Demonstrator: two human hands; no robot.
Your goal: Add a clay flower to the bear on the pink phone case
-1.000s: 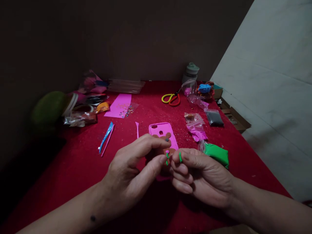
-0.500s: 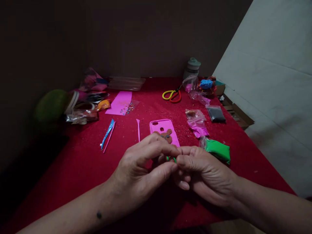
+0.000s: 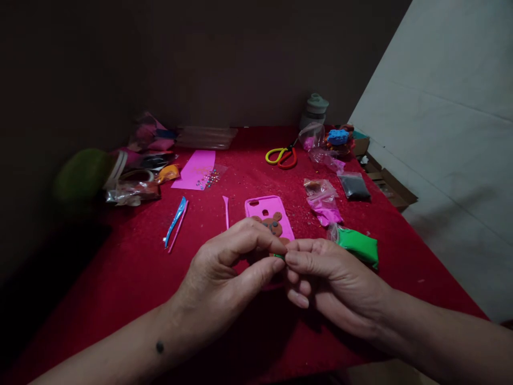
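My left hand (image 3: 230, 267) and my right hand (image 3: 336, 278) meet fingertip to fingertip over the near end of a pink phone case (image 3: 274, 203). Thumb and forefinger of each are pinched on a thin strip of green clay (image 3: 279, 256), mostly hidden by the fingers. A brown clay bear's head (image 3: 274, 226) with rounded ears and dark eyes lies on the case; more brown clay below it is partly covered by my hands. Right of the case lies a bag of green clay (image 3: 358, 247).
A blue modelling tool (image 3: 175, 222) and thin pink sticks lie left on the red tablecloth (image 3: 132, 278). Scissors (image 3: 282, 156), rhinestones (image 3: 208, 179) on pink paper (image 3: 196, 166), a bag of pink clay (image 3: 325, 211), a dark packet (image 3: 354, 186) and a bottle (image 3: 316, 109) stand or lie farther back.
My hands have shifted slightly left, the fingertips drawing closer together. Less of the green strip shows between them, while more of the bear's head is uncovered.
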